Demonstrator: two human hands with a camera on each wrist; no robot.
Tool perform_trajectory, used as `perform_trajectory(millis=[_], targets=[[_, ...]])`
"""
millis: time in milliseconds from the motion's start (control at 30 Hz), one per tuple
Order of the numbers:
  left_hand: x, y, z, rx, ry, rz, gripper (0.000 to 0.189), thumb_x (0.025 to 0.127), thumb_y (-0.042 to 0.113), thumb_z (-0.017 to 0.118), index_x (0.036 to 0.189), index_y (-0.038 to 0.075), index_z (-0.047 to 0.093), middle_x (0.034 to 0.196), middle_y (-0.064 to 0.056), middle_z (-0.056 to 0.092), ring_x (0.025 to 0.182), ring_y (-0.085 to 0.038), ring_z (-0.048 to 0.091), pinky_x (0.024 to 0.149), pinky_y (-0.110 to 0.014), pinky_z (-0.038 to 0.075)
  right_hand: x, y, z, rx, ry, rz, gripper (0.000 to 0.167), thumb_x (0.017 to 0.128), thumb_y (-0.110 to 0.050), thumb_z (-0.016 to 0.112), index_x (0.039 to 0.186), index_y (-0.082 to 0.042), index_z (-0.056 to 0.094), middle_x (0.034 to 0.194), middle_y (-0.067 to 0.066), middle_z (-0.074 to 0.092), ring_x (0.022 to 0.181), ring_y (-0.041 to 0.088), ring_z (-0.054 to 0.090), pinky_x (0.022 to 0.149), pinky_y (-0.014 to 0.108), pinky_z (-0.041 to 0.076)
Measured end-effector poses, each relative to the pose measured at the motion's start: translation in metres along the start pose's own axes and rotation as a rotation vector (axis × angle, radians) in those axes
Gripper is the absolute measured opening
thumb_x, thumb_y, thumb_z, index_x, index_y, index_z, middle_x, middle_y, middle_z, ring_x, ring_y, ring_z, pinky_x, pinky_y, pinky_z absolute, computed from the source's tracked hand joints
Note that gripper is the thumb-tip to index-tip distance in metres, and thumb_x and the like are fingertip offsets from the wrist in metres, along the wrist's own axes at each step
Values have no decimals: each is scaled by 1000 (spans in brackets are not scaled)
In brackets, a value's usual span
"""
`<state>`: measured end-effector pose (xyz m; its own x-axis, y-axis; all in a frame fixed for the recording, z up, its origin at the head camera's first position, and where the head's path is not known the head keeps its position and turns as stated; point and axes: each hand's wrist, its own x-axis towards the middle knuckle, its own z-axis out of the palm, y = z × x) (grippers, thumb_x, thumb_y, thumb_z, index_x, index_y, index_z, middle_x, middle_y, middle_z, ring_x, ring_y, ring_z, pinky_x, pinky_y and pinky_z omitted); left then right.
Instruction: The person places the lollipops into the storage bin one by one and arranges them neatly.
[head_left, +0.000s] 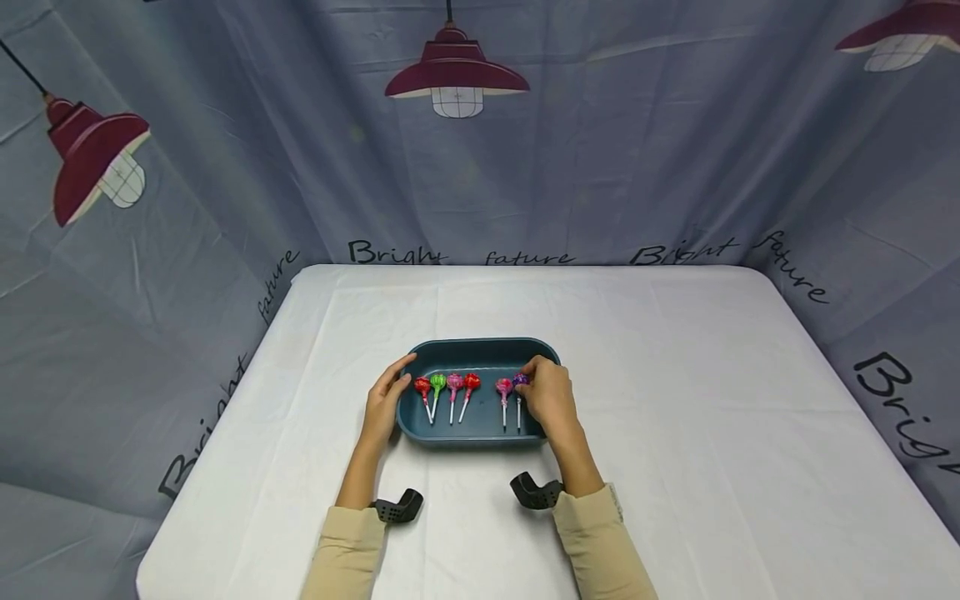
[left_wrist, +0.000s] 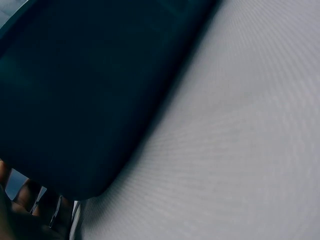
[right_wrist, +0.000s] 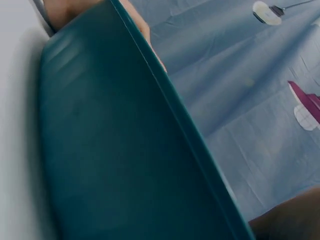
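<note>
A dark teal tray [head_left: 487, 440] with rounded ends lies on the table, holding a row of lollipops with white sticks. At its left end my left hand [head_left: 381, 408] rests against the wall and rim, fingers extended. My right hand [head_left: 550, 393] reaches over the right end and pinches the purple lollipop [head_left: 519, 380] at its candy head. Just left of it lies a pink lollipop [head_left: 504, 387]. Beyond a gap are a red lollipop [head_left: 471, 382], another pink lollipop [head_left: 454, 382], a green lollipop [head_left: 438, 382] and a second red lollipop [head_left: 423, 386]. The wrist views mostly show the tray's outer wall [right_wrist: 115, 125].
A white cloth covers the table [head_left: 675, 375]. Grey-blue curtains [head_left: 600, 167] printed with red lamps and lettering hang behind it and at both sides. Each wrist wears a black camera mount, such as the right mount [head_left: 534, 492].
</note>
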<state>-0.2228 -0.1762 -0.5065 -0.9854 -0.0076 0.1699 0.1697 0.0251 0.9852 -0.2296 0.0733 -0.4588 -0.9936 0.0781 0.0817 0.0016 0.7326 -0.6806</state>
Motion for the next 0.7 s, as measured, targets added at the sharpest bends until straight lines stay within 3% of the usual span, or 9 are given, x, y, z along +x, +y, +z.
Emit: perform_trajectory(millis=[267,700], targets=[[8,-26,-4,-25,20,-2,34,96,13,49,129,10,55,137,-3,46,132,-11,30,109,-31,19,2,4,-7,-25,-5,-46,17,73,-4,77,87,1,68,74,9,65,68,21,59,61,36,49],[8,-30,-4,-4,30,26,35,95,20,51,128,12,55,137,-3,46,132,-13,31,109,-34,19,2,1,2,-40,11,-22,16,71,-2,78,85,2,70,78,11,67,71,23,62,64,37,51]])
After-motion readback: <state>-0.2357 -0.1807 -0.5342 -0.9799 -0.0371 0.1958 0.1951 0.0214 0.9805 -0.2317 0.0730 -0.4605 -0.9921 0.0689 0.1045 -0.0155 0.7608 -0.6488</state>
